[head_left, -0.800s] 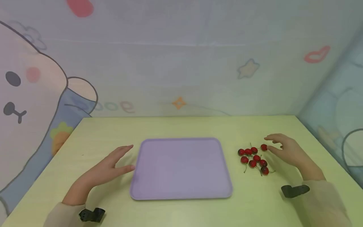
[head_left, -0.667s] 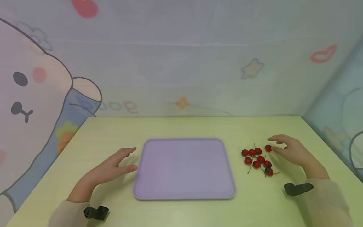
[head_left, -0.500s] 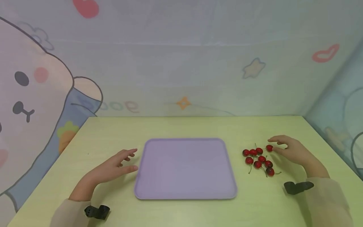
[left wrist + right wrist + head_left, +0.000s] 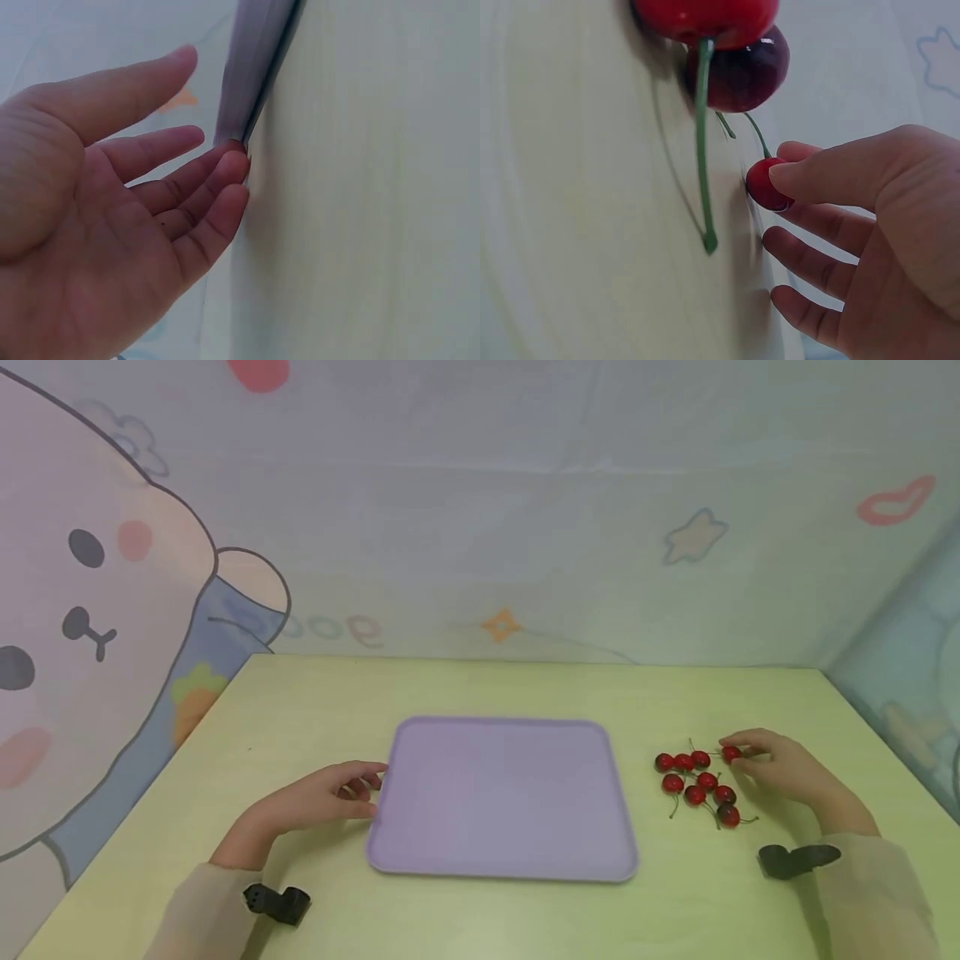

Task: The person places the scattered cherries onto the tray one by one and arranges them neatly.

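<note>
At the far right of the head view, my right hand (image 4: 789,770) pinches one red cherry (image 4: 731,755) at the edge of a loose cluster. The right wrist view shows the thumb against this cherry (image 4: 763,184), with the index finger partly hidden behind it. Several other red cherries (image 4: 694,795) with green stems lie just left of that hand. My left hand (image 4: 318,800) is beside a flat lilac tray (image 4: 502,797), its fingertips at the left rim. In the left wrist view the thumb stands apart and the loosely bent fingers (image 4: 225,217) reach the tray edge (image 4: 253,67).
A pale yellow-green table (image 4: 480,918) carries everything. Behind it hangs a printed cloth (image 4: 450,527) with a cartoon bear on the left. Each sleeve has a black wrist device, one on the left (image 4: 277,904) and one on the right (image 4: 798,861).
My right thumb and fingers have come together on the outermost cherry. The left fingers have moved up to the tray's left rim. The head view has shifted slightly.
</note>
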A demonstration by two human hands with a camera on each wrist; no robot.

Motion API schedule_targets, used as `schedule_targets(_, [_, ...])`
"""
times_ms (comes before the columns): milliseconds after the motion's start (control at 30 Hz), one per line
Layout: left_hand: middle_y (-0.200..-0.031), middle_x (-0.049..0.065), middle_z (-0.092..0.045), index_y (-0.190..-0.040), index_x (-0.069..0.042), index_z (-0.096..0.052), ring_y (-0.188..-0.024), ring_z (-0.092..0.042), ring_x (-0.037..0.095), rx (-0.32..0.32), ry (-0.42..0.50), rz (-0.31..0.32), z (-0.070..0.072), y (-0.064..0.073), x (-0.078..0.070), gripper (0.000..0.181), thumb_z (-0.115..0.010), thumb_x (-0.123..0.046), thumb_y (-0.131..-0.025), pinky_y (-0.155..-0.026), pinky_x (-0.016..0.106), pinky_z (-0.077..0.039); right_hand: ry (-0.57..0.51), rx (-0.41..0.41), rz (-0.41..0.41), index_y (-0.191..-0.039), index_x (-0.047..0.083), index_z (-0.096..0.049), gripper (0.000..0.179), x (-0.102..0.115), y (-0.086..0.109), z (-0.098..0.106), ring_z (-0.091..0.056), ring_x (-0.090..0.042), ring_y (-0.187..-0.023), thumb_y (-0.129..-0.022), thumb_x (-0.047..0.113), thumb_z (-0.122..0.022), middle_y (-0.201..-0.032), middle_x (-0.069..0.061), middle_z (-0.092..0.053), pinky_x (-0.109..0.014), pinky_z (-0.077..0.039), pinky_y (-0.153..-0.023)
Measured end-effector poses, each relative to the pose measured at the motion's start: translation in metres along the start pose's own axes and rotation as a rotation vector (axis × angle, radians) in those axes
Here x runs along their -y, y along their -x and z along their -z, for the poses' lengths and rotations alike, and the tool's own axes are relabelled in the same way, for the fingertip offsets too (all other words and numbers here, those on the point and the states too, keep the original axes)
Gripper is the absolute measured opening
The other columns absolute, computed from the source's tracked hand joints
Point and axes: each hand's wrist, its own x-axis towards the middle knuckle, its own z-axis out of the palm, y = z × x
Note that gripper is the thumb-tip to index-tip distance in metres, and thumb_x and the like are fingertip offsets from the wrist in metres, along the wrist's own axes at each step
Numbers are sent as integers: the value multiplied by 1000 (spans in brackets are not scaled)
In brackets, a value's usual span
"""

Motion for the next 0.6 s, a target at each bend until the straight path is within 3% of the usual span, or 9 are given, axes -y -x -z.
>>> schedule_targets(233, [-114, 15, -56, -134, 9, -46, -100, -53, 24, 14, 19, -48, -2, -3, 3, 58, -70, -16, -88, -85, 25, -47, 16, 0, -44, -127, -4, -56, 36, -4, 2, 0, -52, -50, -109, -96, 14, -58, -125, -32, -52, -56, -49, -81])
schedule_targets(600, [-114, 15, -55, -136, 8, -45, -102, -50, 26, 6, 57, -21, -4, -2, 4, 62, -72, -14, -86, -85, 25, -46, -7, 7, -80, -126, -6, -55, 39, -8, 3, 1, -55, -46, -105, -96, 19, -59, -119, -31, -57, -47, -52, -76])
